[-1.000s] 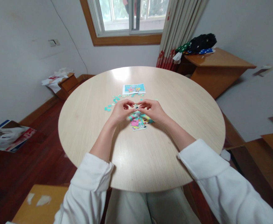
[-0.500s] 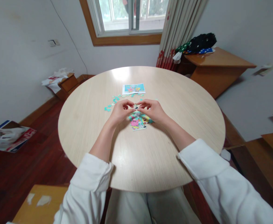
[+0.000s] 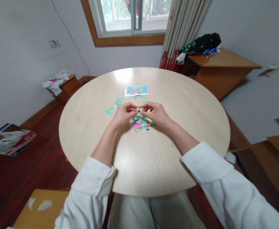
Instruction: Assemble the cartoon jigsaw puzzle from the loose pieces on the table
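Between my fingertips I hold a small jigsaw piece (image 3: 138, 109) with a dark patch on it. My left hand (image 3: 124, 113) pinches it from the left, and my right hand (image 3: 155, 112) pinches from the right. Just below the hands lies a partly joined jigsaw puzzle (image 3: 141, 125) with pink, yellow and teal cartoon figures; my hands cover part of its upper area. Loose teal jigsaw pieces (image 3: 117, 101) are scattered beyond and left of my left hand. Behind them rests a printed reference picture (image 3: 136, 90) of the cartoon figures.
Everything lies on a round pale wooden table (image 3: 87, 127). A wooden side cabinet (image 3: 225, 60) with dark cloth (image 3: 207, 43) on it stands at the back right. A cardboard box (image 3: 41, 206) is at the lower left. A curtain (image 3: 184, 25) hangs by the window.
Both hands stay almost in place, still pinching the piece above the joined puzzle. The whole view has shifted very slightly.
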Demonstrator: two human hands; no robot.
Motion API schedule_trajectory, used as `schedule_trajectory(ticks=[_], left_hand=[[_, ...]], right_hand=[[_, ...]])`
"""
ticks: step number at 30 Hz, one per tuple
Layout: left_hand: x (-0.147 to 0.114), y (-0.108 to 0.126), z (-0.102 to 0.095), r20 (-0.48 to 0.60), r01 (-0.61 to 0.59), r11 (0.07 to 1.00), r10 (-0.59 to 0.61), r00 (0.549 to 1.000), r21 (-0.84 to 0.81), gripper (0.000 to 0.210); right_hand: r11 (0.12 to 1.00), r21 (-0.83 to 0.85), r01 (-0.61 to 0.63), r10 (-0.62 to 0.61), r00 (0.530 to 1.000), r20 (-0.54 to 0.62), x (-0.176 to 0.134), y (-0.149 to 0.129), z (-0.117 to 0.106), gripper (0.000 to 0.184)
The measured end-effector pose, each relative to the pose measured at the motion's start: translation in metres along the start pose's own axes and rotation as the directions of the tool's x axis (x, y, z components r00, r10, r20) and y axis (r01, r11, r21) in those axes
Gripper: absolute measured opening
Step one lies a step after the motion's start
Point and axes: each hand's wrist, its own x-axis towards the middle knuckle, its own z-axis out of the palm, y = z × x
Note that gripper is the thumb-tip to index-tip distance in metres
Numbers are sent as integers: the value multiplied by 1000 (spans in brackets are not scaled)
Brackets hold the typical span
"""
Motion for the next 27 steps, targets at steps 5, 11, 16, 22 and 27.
schedule_trajectory(ticks=[5, 11, 16, 22, 27], left_hand=[[-1, 2, 0, 16, 10, 1000, -10, 1000, -15, 20], [-2, 3, 0, 19, 23, 999, -23, 1000, -36, 19], [-2, 2, -1, 22, 24, 999, -23, 999, -41, 19], [-1, 1, -1, 28, 14, 999, -13, 1000, -33, 17], [-1, 3, 0, 20, -7, 1000, 7, 1000, -20, 18]], right_hand=[[1000, -3, -2, 2, 1000, 0, -1, 2, 0, 15], [1000, -21, 20, -21, 1000, -9, -1, 0, 1, 14], [999, -28, 40, -40, 999, -14, 0, -2, 0, 11], [1000, -15, 25, -25, 999, -31, 1, -2, 2, 11], [999, 4, 33, -33, 999, -33, 1, -2, 3, 10]])
